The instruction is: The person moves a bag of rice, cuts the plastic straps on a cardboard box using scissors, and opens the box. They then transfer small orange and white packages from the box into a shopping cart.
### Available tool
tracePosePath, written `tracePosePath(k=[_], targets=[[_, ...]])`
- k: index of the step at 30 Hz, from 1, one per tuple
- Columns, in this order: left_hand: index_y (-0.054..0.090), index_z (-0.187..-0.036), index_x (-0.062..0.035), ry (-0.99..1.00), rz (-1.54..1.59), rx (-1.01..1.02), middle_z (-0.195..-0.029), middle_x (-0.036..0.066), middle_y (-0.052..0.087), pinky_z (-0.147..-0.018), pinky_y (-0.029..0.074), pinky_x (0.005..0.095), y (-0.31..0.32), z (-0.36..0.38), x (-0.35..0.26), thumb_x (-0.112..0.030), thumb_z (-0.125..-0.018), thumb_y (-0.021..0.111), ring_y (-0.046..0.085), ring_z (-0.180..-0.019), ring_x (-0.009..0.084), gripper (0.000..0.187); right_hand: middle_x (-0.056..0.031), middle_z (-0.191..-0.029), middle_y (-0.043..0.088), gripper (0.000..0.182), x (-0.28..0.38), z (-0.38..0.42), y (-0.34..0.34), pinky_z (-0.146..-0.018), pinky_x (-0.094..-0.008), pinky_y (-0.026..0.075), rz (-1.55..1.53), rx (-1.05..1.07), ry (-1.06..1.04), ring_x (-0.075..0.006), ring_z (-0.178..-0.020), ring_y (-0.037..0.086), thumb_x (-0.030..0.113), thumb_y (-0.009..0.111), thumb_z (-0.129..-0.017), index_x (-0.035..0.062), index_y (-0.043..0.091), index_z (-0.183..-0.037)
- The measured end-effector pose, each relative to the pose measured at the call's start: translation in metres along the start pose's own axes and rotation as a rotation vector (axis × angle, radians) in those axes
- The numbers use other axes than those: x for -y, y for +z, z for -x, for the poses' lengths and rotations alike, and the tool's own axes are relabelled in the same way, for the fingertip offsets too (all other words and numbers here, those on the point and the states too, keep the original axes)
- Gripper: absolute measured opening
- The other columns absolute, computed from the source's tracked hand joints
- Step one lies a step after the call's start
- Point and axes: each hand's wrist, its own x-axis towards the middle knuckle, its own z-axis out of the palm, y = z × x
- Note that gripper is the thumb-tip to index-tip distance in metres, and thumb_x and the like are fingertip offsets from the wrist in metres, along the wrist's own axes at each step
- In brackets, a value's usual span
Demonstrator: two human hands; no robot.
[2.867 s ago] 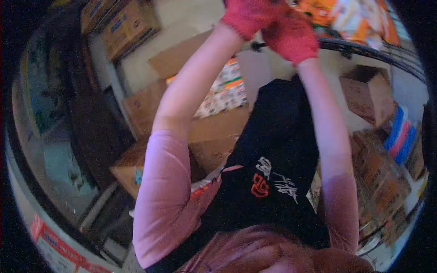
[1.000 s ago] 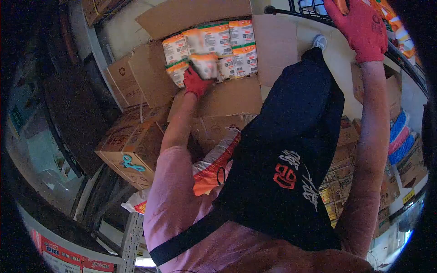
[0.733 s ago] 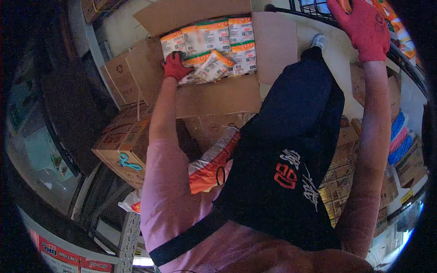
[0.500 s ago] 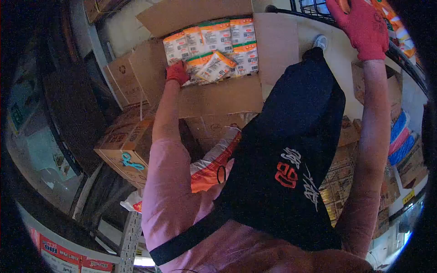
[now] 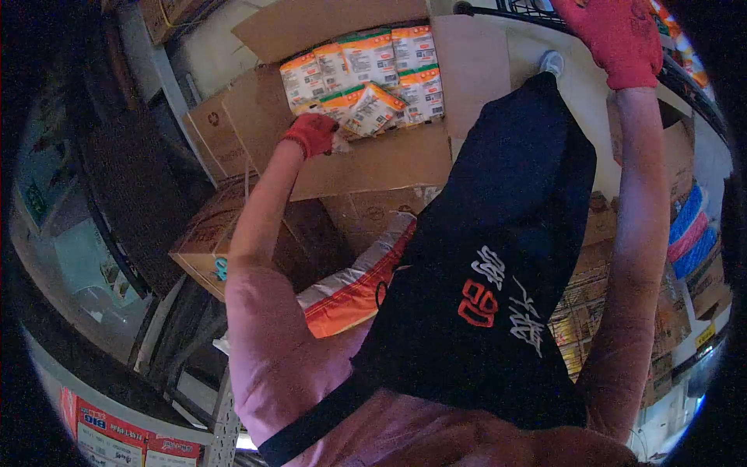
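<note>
An open cardboard box (image 5: 373, 167) holds several white-and-orange packets (image 5: 369, 62), one of them lying tilted on top (image 5: 371, 110). My left hand (image 5: 313, 134), in a red glove, is at the box's near left corner, its fingers closed on the edge of a packet there. In the upper right, my right hand (image 5: 618, 39), also red-gloved, is at the rim of a black wire basket (image 5: 533, 14); its fingertips run to the frame's top edge, and what they hold, if anything, is hidden.
Below the open box stands a closed carton (image 5: 210, 233) beside an orange-and-white sack (image 5: 350, 292). Stacked cartons (image 5: 587, 284) and blue and pink bundles (image 5: 691, 233) are on the right. A shelf with red-and-white boxes (image 5: 109, 424) is at lower left.
My left hand has moved slightly right and toward my body, with the packet edge now at its fingers. My right hand has shifted a little upward.
</note>
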Motion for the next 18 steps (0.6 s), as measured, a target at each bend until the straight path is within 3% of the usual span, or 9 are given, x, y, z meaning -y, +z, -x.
tracePosePath(k=[1,3,6,9,12,13,16,17,18], targets=[[0.061,-0.108,-0.0111,0.042,0.011,-0.039,-0.099,0.017,0.064,-0.088,0.045,0.0394,-0.009,-0.005,-0.004,-0.03,-0.07,0.064,0.058,-0.102,0.0321,0.043,-0.0182,-0.08,0.06,0.035,0.004,-0.002,-0.003,-0.067,-0.0444,0.045,-0.02,0.041,0.043,-0.0355,-0.076,0.059,0.036,0.064,-0.075,0.0044,0.06,-0.091],[0.054,-0.119,-0.0092,0.074,-0.011,-0.01,-0.114,0.017,0.059,-0.097,0.038,0.0434,-0.044,-0.012,-0.041,-0.036,-0.068,0.068,0.052,-0.112,0.0321,0.058,-0.0181,-0.079,0.06,0.035,0.007,-0.001,-0.008,-0.066,-0.044,0.046,-0.048,0.095,0.066,-0.0355,-0.075,0.058,0.036,0.064,-0.075,0.0045,0.06,-0.091],[0.041,-0.13,-0.004,0.076,-0.37,-0.474,-0.13,0.018,0.045,-0.106,0.023,0.0502,-0.016,-0.051,-0.063,-0.043,-0.068,0.069,0.039,-0.123,0.0352,0.079,-0.0177,-0.077,0.06,0.034,0.001,-0.002,-0.009,-0.065,-0.0434,0.046,-0.05,0.053,-0.013,-0.0351,-0.073,0.059,0.035,0.064,-0.075,0.0048,0.06,-0.09],[0.038,-0.132,-0.0043,-0.086,-0.157,-0.577,-0.134,0.017,0.04,-0.107,0.015,0.0555,-0.008,-0.062,-0.07,-0.047,-0.062,0.074,0.034,-0.126,0.0357,0.09,-0.0173,-0.074,0.06,0.033,-0.012,0.001,0.006,-0.064,-0.0433,0.046,-0.065,-0.018,-0.052,-0.0345,-0.072,0.059,0.035,0.063,-0.076,0.0051,0.06,-0.089],[0.037,-0.132,-0.0037,-0.234,0.143,-0.949,-0.131,0.017,0.042,-0.107,0.019,0.0494,0.011,-0.062,-0.052,-0.05,-0.058,0.077,0.036,-0.124,0.0347,0.096,-0.0169,-0.074,0.06,0.032,-0.002,-0.002,-0.002,-0.063,-0.0439,0.046,-0.087,0.052,0.028,-0.0347,-0.072,0.06,0.035,0.063,-0.075,0.0054,0.06,-0.088],[0.041,-0.13,-0.0018,-0.202,0.421,-1.146,-0.13,0.017,0.044,-0.105,0.027,0.0438,-0.008,-0.051,-0.054,-0.053,-0.058,0.077,0.039,-0.122,0.0328,0.096,-0.0169,-0.074,0.06,0.032,0.002,-0.002,-0.006,-0.063,-0.0441,0.046,-0.055,0.056,0.026,-0.035,-0.072,0.059,0.035,0.064,-0.075,0.0055,0.059,-0.087],[0.045,-0.127,-0.0006,-0.12,1.572,-0.551,-0.13,0.018,0.045,-0.101,0.034,0.039,0.035,-0.074,0.006,-0.056,-0.057,0.077,0.042,-0.12,0.031,0.095,-0.017,-0.074,0.06,0.031,0.007,0.001,-0.012,-0.062,-0.0446,0.046,-0.07,0.029,0.012,-0.036,-0.072,0.059,0.034,0.065,-0.074,0.0059,0.059,-0.087],[0.047,-0.124,0.0002,-0.288,1.34,-0.462,-0.135,0.019,0.04,-0.105,0.028,0.043,0.057,-0.084,0.013,-0.058,-0.053,0.078,0.035,-0.125,0.034,0.096,-0.0171,-0.074,0.06,0.031,0.007,0.0,-0.012,-0.062,-0.0447,0.046,-0.078,0.014,0.009,-0.0361,-0.072,0.059,0.033,0.065,-0.073,0.006,0.059,-0.087],[0.048,-0.123,-0.0028,-0.398,0.712,-0.593,-0.135,0.017,0.04,-0.102,0.032,0.0438,0.085,-0.1,0.011,-0.055,-0.054,0.079,0.033,-0.127,0.0326,0.092,-0.0172,-0.074,0.06,0.031,0.007,0.0,-0.012,-0.061,-0.0449,0.046,-0.087,-0.001,0.006,-0.0363,-0.072,0.059,0.033,0.066,-0.073,0.0061,0.059,-0.087]])
